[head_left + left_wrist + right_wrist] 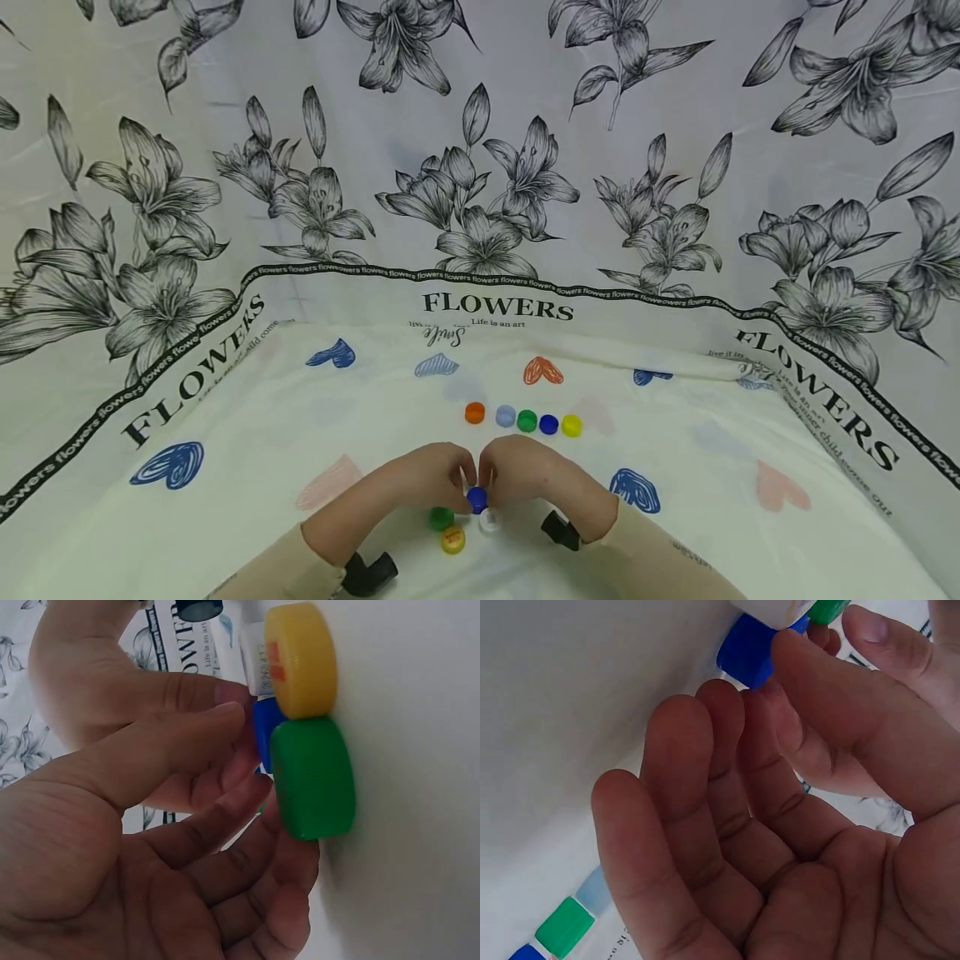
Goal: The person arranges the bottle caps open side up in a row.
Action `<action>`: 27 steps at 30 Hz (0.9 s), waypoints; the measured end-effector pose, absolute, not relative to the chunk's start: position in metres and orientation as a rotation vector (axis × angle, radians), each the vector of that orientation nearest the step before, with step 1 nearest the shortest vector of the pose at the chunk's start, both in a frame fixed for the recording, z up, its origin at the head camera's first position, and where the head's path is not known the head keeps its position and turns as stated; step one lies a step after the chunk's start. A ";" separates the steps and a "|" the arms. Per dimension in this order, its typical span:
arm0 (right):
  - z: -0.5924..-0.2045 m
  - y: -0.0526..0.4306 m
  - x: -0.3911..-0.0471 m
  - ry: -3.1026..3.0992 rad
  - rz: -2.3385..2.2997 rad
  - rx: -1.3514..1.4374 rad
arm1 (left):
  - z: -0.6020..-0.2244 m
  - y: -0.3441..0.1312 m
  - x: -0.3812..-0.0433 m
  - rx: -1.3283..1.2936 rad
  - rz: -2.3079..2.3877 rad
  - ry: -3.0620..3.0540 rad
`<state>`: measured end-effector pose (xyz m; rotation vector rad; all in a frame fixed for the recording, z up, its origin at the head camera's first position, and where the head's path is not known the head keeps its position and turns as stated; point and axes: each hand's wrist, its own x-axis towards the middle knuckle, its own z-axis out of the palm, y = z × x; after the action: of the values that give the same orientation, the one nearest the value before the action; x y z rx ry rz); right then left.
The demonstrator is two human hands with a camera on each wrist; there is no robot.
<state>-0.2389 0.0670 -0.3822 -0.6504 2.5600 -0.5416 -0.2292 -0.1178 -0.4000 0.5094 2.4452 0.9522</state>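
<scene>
Both hands meet fingertip to fingertip over a small cluster of plastic bottle caps near the front of the cloth. A blue cap (477, 500) stands between them, and my right hand (525, 471) has thumb and fingers round it. My left hand (431, 475) is loosely bent, its fingertips at the side of a green cap (313, 778), with the thumb apart from it. Against the green cap sits a yellow cap (304, 660) with red print. A white cap (491, 522) lies just in front of the blue one, partly hidden behind the yellow in the left wrist view.
Farther back, a row of caps runs left to right: orange (475, 412), light blue (506, 416), green (527, 421), blue (549, 424) and yellow (572, 425). Beneath lies a white cloth (247, 517) printed with hearts. A flower-patterned curtain (480, 167) closes off the back.
</scene>
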 end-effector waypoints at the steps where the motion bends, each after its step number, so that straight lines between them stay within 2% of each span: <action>1: -0.382 0.069 -0.238 2.558 -0.547 -0.651 | -0.402 -0.115 -0.229 0.514 0.954 2.446; 9: -0.388 0.078 -0.230 2.545 -0.629 -0.633 | -0.410 -0.101 -0.227 0.550 0.938 2.488; 27: -0.396 0.052 -0.224 2.635 -0.658 -0.675 | -0.405 -0.114 -0.222 0.551 0.891 2.569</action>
<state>-0.2237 0.0524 -0.3957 -0.6751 2.6352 -0.6580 -0.2215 -0.1144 -0.4051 0.5515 2.5687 0.8909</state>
